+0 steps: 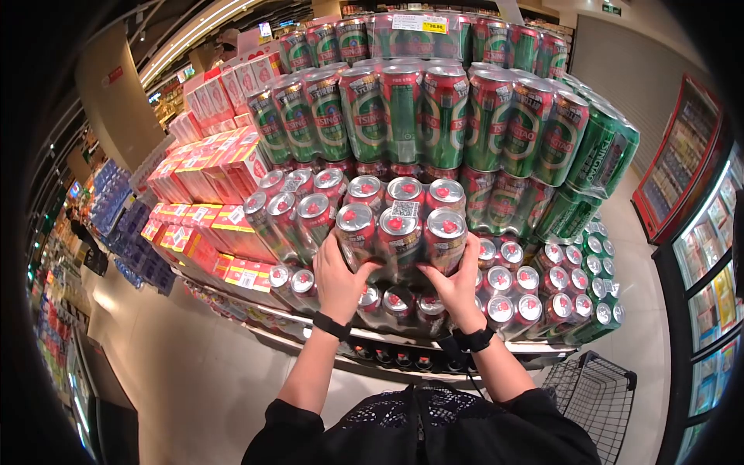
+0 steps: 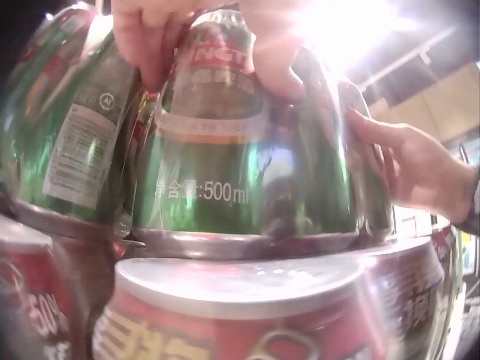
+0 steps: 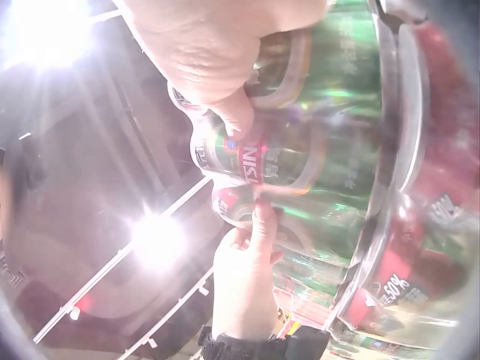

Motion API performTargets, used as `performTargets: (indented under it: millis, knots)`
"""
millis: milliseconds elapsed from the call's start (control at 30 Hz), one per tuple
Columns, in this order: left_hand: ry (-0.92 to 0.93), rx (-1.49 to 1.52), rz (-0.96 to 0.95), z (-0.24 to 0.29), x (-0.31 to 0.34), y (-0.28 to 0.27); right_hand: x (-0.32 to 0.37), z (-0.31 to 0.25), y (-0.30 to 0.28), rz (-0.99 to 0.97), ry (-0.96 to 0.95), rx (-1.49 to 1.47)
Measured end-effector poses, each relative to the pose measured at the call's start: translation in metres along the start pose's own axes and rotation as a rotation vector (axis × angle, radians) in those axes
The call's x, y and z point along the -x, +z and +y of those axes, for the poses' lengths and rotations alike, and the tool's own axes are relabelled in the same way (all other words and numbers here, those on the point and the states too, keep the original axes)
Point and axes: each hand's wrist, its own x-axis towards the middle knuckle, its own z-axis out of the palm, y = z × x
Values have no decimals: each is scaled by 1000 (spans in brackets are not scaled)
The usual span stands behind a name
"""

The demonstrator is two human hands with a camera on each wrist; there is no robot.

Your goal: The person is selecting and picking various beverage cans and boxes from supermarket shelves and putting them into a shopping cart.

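Note:
A shrink-wrapped pack of green and red beer cans [image 1: 400, 244] stands upright in front of me, its silver lids facing up. My left hand [image 1: 339, 280] grips its left side and my right hand [image 1: 457, 288] its right side, thumbs across the front cans and other fingers partly hidden along the sides. In the left wrist view, the bottom rims of the pack [image 2: 202, 169] lie right at the lids of red-topped cans [image 2: 247, 300] below. The right wrist view has my right hand [image 3: 202, 52] and left hand [image 3: 244, 289] on either side of the pack.
Taller stacks of can packs [image 1: 403, 116] rise behind, with more packs [image 1: 515, 291] at the right. Pink and red cartons [image 1: 205, 167] are piled at the left. A wire shopping cart [image 1: 593, 395] stands at my right, near glass-door fridges [image 1: 709, 294].

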Motion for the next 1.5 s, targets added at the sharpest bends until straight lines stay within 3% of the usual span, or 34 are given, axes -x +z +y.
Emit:
performTargets:
  millis: [167, 267, 433, 667, 800, 867, 933, 1000, 1067, 1267, 1333, 1400, 1500]
  knots:
    - [214, -272, 203, -1, -10, -14, -6, 0, 9, -14, 62, -59]
    - [170, -237, 78, -5, -18, -12, -12, 0, 9, -55, 112, -64]
    - [188, -193, 82, -13, -22, -8, -15, -1, 10, -50, 121, -10]
    - [193, -136, 27, -17, -24, -8, -7, -10, 12, 6, 26, 350]
    - [272, 125, 230, 3, -19, -30, 14, -63, -26, 62, 2, 507]
    - [335, 521, 150, 29, -13, -43, 37, -82, -67, 93, -42, 459]
    - [327, 921, -83, 41, 5, -44, 72, -106, -107, 178, 29, 478]
    - [316, 1120, -210, 75, 27, -35, 116, -118, -151, 223, 96, 624]
    - [553, 1207, -429, 120, 42, -24, 167, -127, -191, 315, 226, 695]
    - [884, 1185, -1129, 275, 111, 34, 336, -169, -347, 600, 700, 1068]
    - [971, 1158, -1308, 333, 148, 52, 414, -164, -400, 853, 868, 1145]
    - [1037, 1090, -1510, 387, 197, 75, 486, -157, -443, 1136, 1174, 904]
    - [1394, 975, -1651, 453, 283, 116, 574, -126, -469, 962, 1577, 855]
